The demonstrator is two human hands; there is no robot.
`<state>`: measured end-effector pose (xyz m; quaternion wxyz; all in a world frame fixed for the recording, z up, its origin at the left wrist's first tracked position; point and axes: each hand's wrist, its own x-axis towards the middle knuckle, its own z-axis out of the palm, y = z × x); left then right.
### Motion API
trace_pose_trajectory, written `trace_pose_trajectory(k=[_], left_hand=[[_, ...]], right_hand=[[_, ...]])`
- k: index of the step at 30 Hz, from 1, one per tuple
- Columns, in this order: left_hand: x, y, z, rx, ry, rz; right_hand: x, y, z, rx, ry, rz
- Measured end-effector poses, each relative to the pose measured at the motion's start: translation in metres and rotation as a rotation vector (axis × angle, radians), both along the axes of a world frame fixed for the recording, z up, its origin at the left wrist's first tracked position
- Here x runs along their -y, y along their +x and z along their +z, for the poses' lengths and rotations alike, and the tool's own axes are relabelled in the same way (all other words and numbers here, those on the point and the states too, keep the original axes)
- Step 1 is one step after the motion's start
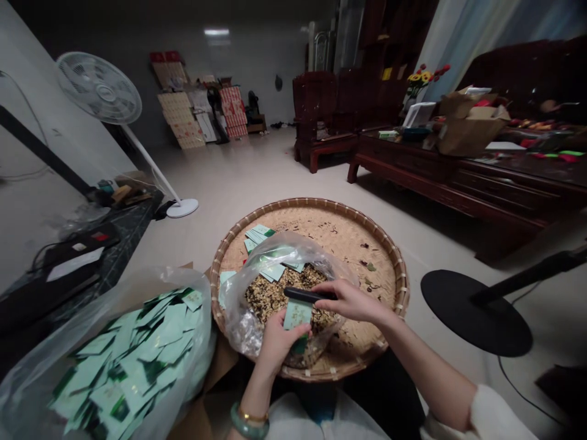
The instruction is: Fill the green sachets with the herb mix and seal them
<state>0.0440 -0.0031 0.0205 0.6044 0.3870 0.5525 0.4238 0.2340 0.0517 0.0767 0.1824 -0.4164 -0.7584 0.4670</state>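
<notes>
My left hand [277,342] is closed on a small green packet [297,315], held upright over a clear plastic bag [243,321] of dried tea-like bits. My right hand [351,300] grips a black scoop-like tool [305,295] just above the packet's top. The bag lies in a round woven bamboo tray [389,256] on my lap. More green packets [270,269] rest on the bag and on the tray's far left.
A large clear bag full of green packets [132,360] sits at my left. A white standing fan [103,91] is at far left, a black round stand base [474,311] on the right. Dark wooden furniture [458,177] with cardboard boxes [468,125] runs along the right.
</notes>
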Motion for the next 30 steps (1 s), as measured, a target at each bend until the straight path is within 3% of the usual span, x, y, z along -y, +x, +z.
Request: trace_pose_trajectory(k=[7, 11, 14, 23, 30], left_hand=[[0.003, -0.003, -0.002, 0.115, -0.047, 0.001], [0.004, -0.006, -0.004, 0.07, 0.007, 0.014], [0.005, -0.007, -0.003, 0.046, 0.058, 0.033], [0.003, -0.007, -0.001, -0.007, 0.098, 0.001], [0.003, -0.008, -0.002, -0.014, 0.088, 0.011]], right_hand=[[-0.001, -0.002, -0.005, -0.028, -0.008, -0.047], [-0.005, 0.005, -0.012, -0.113, -0.127, -0.041], [-0.008, 0.012, -0.015, -0.115, -0.207, -0.117], [-0.002, 0.004, -0.016, -0.113, -0.112, -0.077], [-0.007, 0.013, -0.028, -0.172, -0.221, -0.115]])
